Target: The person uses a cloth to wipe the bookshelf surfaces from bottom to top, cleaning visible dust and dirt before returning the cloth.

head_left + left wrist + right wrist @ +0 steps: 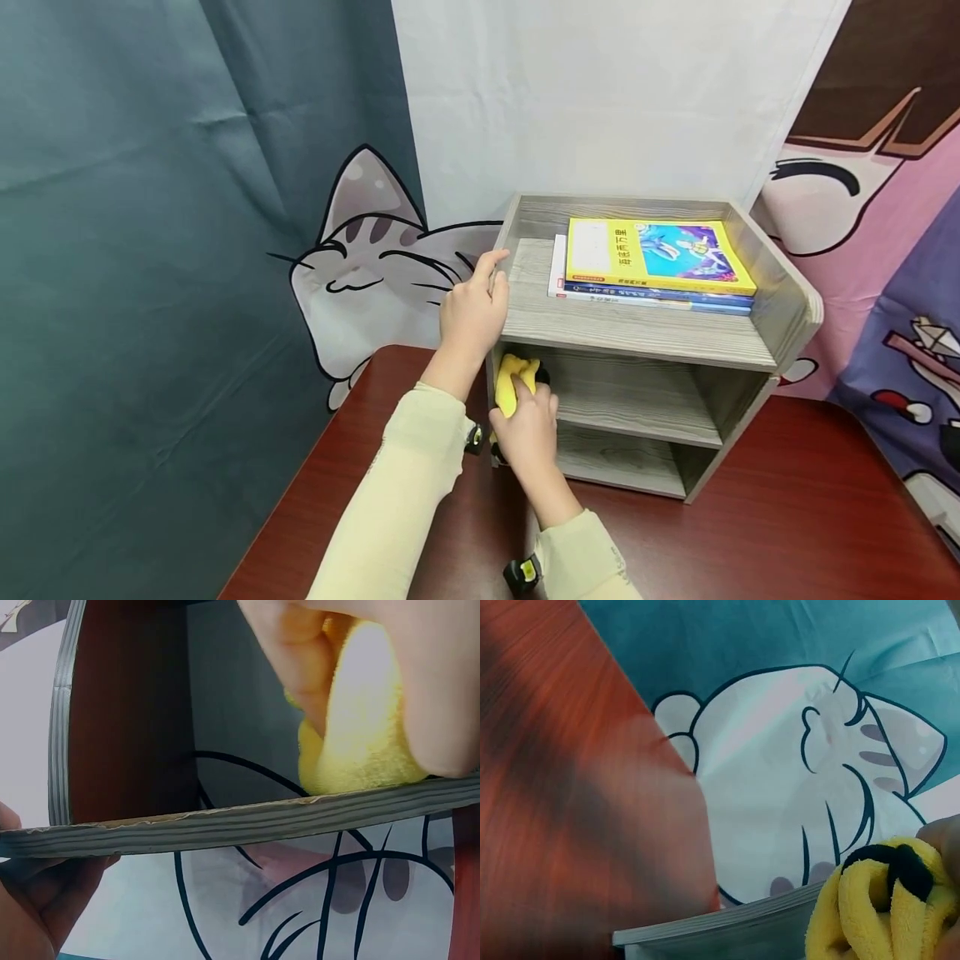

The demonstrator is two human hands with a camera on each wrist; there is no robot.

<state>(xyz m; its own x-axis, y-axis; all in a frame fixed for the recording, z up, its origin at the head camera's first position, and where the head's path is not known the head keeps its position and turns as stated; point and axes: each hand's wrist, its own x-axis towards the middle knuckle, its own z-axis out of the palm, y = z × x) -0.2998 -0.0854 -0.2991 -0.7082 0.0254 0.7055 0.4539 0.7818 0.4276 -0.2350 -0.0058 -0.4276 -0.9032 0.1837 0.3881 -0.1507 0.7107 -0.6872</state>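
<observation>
- A small open shelf unit of grey wood-grain board (780, 292) stands on a glossy reddish-brown table (817, 483), before a fabric backdrop printed with a smiling cat (356, 287).
- The person's left hand (472, 312) grips the upper edge of the unit's left side panel (225, 829), with fingers on the outer face and a fingertip showing on the inner side. This hold probably steadies the light-looking unit against sideways pushing.
- The person's right hand (528, 429) is curled round a bunched yellow plush cloth with black parts (507, 390). Bunching likely makes a firm handful and turns soft folds toward the wood.
- That cloth is at the front of the middle compartment, touching the left panel, so the two hands work the same board, left above right.
- A flat stack of books, the top one yellow with a blue sea picture (660, 254), lies toward the right of the top deck. Lying flat suits stability, and the stack sits well apart from both hands.
</observation>
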